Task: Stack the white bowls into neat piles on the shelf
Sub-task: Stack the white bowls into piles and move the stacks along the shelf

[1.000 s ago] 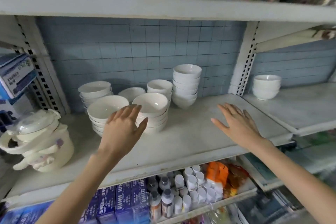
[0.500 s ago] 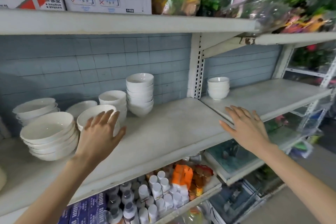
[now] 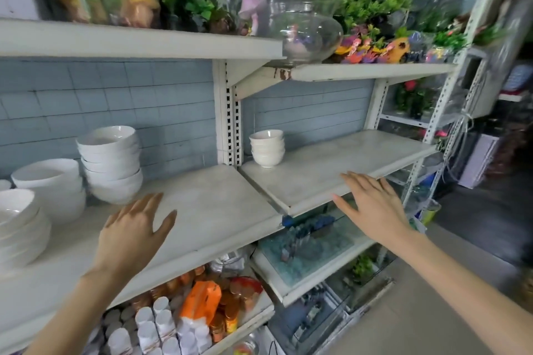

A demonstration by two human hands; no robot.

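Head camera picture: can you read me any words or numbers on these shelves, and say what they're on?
No text can be read here.
On the orange packet: print too blurred to read.
On the white bottles: labels too small and blurred.
On the white bowls: no marks show.

I see a pale shelf (image 3: 207, 210) carrying white bowl piles (image 3: 111, 164) at nine o'clock; a small bowl stack (image 3: 266, 147) stands at twelve on the adjoining board (image 3: 346, 153).
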